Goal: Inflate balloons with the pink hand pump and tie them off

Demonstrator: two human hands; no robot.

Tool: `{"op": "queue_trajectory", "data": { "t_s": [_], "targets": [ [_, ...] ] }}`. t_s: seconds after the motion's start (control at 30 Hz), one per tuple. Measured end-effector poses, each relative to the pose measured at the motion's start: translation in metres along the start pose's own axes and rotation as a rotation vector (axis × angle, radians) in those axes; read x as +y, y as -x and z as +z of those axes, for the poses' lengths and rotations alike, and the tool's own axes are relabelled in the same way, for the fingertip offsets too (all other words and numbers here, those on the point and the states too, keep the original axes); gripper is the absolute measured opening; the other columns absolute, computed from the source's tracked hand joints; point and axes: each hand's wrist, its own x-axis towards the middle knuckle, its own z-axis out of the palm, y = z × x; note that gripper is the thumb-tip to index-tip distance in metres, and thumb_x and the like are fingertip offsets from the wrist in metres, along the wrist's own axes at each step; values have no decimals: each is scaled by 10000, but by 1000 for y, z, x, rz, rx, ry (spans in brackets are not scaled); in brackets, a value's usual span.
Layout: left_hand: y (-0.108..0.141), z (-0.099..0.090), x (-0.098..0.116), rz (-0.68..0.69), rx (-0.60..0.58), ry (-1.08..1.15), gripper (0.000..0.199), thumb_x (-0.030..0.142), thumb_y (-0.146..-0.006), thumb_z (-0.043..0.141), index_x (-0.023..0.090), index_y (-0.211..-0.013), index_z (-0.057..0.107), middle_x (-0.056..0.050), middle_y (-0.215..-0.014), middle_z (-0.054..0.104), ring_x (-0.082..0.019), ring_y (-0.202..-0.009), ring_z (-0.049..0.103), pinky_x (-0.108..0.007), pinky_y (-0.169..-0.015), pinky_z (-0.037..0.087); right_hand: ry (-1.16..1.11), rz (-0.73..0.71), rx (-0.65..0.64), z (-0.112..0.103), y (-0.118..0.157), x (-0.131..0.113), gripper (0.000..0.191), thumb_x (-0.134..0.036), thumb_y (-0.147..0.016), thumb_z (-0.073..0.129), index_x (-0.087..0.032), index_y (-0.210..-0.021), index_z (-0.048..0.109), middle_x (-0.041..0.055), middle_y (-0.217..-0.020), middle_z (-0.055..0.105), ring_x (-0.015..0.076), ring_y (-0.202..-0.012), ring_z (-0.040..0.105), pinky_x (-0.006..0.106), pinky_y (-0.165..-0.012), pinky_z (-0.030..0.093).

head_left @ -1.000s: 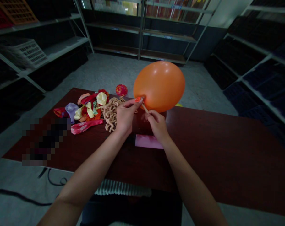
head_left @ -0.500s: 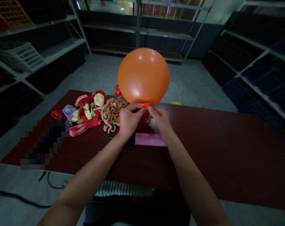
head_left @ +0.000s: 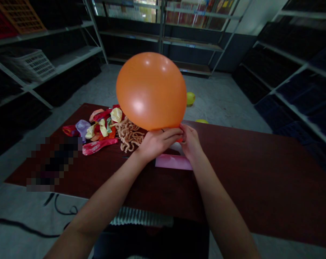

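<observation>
A large inflated orange balloon (head_left: 152, 90) stands above the table's far edge, its neck end toward me. My left hand (head_left: 159, 142) is closed on the balloon's neck end, fingers stretched across under it. My right hand (head_left: 190, 140) pinches at the same neck from the right, and the two hands touch. A bit of the orange neck shows between them. Below the hands lies a pink cylinder (head_left: 173, 162), its right end partly behind my right wrist. Left of my left hand is a tangle of tan curly strands (head_left: 129, 138).
Limp coloured balloons (head_left: 100, 126) are heaped at the left of the dark red table (head_left: 249, 172). A yellow balloon (head_left: 190, 98) lies on the floor beyond. Metal shelves (head_left: 191, 45) stand behind and on both sides, one with a white basket (head_left: 40, 64).
The orange balloon has shifted left and tilted. My left hand has turned palm down over the neck, and both hands have moved slightly right and lower. The floor balloon has come into view.
</observation>
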Motion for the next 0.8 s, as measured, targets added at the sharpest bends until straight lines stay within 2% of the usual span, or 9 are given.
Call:
{"op": "queue_trajectory", "data": {
  "t_s": [0.13, 0.2, 0.27, 0.37, 0.43, 0.53, 0.63, 0.7, 0.8],
  "targets": [
    [1, -2, 1, 59, -52, -41, 285, 138, -1037, 584, 271, -1204, 774, -49, -1302, 783, -249, -1111, 776, -336, -908, 609, -215, 211, 58, 0, 0, -2, 278, -415, -903, 730, -255, -744, 568, -28, -648, 566, 125, -563, 460, 290, -504, 354],
    [0, -2, 3, 67, -54, -55, 237, 174, -1080, 552, 225, -1217, 739, -74, -1274, 785, -237, -1114, 767, -331, -918, 596, -273, 209, 25, 0, 2, -8, 265, -398, -872, 763, -248, -738, 592, -36, -659, 574, 114, -569, 467, 277, -517, 365],
    [0, -3, 5, 36, -26, -68, 212, 234, -1122, 509, 188, -1160, 712, -89, -1149, 796, -226, -1040, 767, -331, -893, 588, -298, 168, -18, 0, 5, -14, 305, -420, -860, 779, -247, -712, 575, -46, -652, 556, 110, -580, 480, 271, -540, 382],
    [1, -2, 5, -66, 55, -145, 337, 323, -1169, 381, 185, -1037, 658, -62, -877, 740, -209, -774, 724, -322, -716, 556, -284, 100, -86, 0, 8, -19, 390, -452, -859, 793, -245, -662, 527, -57, -624, 493, 109, -581, 469, 278, -564, 368],
    [2, 0, 3, -104, 117, -200, 370, 357, -1178, 334, 197, -1004, 619, -40, -783, 682, -201, -668, 671, -317, -629, 507, -289, 90, -136, 3, 9, -19, 408, -452, -868, 789, -245, -645, 518, -56, -620, 468, 106, -568, 435, 286, -560, 336],
    [1, 1, 0, -104, 201, -182, 292, 346, -1171, 383, 207, -1016, 588, -34, -812, 669, -189, -697, 664, -306, -641, 497, -309, 92, -196, 7, 9, -16, 396, -466, -883, 767, -245, -648, 538, -54, -630, 466, 102, -549, 402, 292, -552, 315],
    [-1, 2, -1, -114, 236, -75, 130, 335, -1105, 592, 205, -1115, 598, 15, -786, 618, -151, -660, 611, -274, -628, 485, -280, 92, -189, 11, 8, -12, 381, -472, -855, 786, -246, -660, 548, -63, -610, 457, 101, -551, 413, 289, -565, 332],
    [-3, 2, -1, -141, 233, 9, 239, 298, -1022, 730, 202, -1205, 611, 62, -718, 526, -128, -597, 529, -259, -586, 448, -248, 110, -160, 11, 7, -11, 382, -473, -837, 796, -250, -667, 538, -67, -588, 448, 103, -552, 408, 289, -570, 338],
    [-5, 3, -1, -187, 245, 145, 261, 154, -979, 712, 197, -1228, 647, 88, -658, 403, -115, -552, 418, -258, -553, 385, -222, 100, -140, 11, 7, -11, 419, -488, -872, 758, -251, -651, 492, -57, -590, 463, 105, -559, 410, 295, -578, 349]
  ]
}}
